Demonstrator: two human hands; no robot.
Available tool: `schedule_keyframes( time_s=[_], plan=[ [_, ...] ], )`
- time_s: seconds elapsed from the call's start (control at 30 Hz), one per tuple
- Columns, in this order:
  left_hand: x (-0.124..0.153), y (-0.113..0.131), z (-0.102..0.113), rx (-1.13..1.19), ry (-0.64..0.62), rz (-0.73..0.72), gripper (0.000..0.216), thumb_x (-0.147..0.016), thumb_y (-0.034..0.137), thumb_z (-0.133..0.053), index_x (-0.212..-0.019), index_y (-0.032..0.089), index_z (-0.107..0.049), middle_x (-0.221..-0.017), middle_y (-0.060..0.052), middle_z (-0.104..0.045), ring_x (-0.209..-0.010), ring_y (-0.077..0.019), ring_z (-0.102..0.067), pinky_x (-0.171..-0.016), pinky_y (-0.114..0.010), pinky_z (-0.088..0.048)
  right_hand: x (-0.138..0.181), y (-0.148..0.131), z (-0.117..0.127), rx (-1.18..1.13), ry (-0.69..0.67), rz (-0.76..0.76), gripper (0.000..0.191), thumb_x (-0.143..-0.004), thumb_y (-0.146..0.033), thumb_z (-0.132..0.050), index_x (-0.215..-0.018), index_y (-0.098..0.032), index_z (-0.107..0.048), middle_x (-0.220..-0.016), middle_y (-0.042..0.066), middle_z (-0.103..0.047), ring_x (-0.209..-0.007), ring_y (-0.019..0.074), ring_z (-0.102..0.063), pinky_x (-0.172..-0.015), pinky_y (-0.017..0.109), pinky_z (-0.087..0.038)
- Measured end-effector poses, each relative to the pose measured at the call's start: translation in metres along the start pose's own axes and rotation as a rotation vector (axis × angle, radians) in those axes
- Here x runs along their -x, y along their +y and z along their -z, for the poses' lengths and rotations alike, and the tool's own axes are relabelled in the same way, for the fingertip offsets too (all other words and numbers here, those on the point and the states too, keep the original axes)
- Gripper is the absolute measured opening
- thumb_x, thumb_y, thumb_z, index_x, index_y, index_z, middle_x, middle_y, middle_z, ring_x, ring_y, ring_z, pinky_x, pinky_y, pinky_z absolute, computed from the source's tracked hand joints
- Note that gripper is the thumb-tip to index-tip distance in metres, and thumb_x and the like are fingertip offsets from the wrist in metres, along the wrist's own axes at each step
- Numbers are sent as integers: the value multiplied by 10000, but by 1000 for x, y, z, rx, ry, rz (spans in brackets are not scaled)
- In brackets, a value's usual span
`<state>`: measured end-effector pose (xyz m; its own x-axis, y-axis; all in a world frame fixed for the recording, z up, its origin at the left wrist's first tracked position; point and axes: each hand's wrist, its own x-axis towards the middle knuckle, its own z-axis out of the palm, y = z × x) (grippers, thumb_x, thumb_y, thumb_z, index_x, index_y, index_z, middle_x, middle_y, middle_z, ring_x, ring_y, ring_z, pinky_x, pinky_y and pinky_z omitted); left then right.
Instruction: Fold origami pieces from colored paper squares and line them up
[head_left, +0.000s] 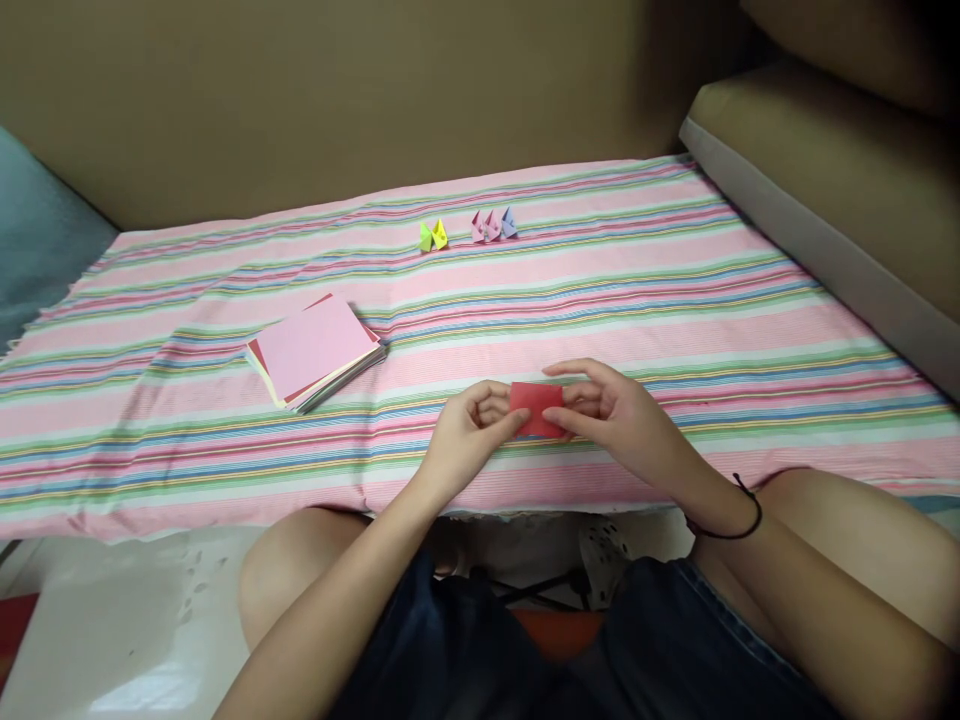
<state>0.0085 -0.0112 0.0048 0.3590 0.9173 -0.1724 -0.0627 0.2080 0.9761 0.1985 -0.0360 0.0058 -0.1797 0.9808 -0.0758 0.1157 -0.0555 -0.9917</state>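
Red paper (pixel 536 398), a small folded-looking rectangle, is up between both hands, near the front edge of the striped cloth (pixel 600 300). Left hand (pixel 480 422) is curled in a pinch: thumb flat on the near face, fingers bent behind the left edge. Right hand (pixel 609 402) pinches the right edge, thumb on the near face, other fingers tucked behind; its index finger is lifted and apart from the paper, so that grip looks looser. Step in hand reads as folding or creasing the red paper, probably early or midway, since it's a plain flat rectangle while the finished-looking pieces have peaks. Next move likely calls for edges lined up, one hand steadying, the other thumb pressing along the crease; fine layers can't be made out. Paper stack (pixel 322 345), pink sheet on top, lies off to the left, edges uneven, apart from the hands. Farther back sit small peaked pieces: yellow pieces (pixel 433 236), then pink pieces (pixel 484 228) with a blue piece (pixel 509 222) just beside them.
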Motion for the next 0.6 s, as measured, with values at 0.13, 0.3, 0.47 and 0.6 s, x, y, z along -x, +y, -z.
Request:
schedule_keyframes(
  time_s=[0.13,0.3,0.47,0.6],
  plan=[
    [-2,-2,4,111,61,83,404,-616,282,-822,-916,167,-577,-614,48,-641,-528,-73,-578,-560,-182,-446,1,-3,5,330,67,362,273,-932,-183,-453,-1118,-279,-629,-1280,76,-532,-940,178,-653,-803,371,-557],
    [-1,3,6,145,-19,233,403,-670,315,-786,-994,176,-592,-722,12,-671,-582,-86,-610,-585,-196,-469,0,-7,11,597,6,670,267,-902,-105,-508,-999,-272,-692,-1159,49,-649,-1089,197,-590,-893,377,-510],
    [0,9,6,-216,-14,-66,274,-785,391,-674,-952,175,-655,-947,-47,-677,-864,-167,-644,-729,-257,-494,3,-8,8,588,45,534,176,-891,-181,-577,-1012,-248,-685,-940,17,-737,-854,172,-687,-747,308,-554],
    [-1,8,7,-199,-126,-159,189,-757,325,-715,-843,160,-682,-836,-43,-713,-796,-170,-666,-725,-264,-513,5,-7,4,556,81,465,147,-857,-202,-628,-994,-238,-667,-885,-2,-741,-782,162,-701,-701,279,-572]
  ],
)
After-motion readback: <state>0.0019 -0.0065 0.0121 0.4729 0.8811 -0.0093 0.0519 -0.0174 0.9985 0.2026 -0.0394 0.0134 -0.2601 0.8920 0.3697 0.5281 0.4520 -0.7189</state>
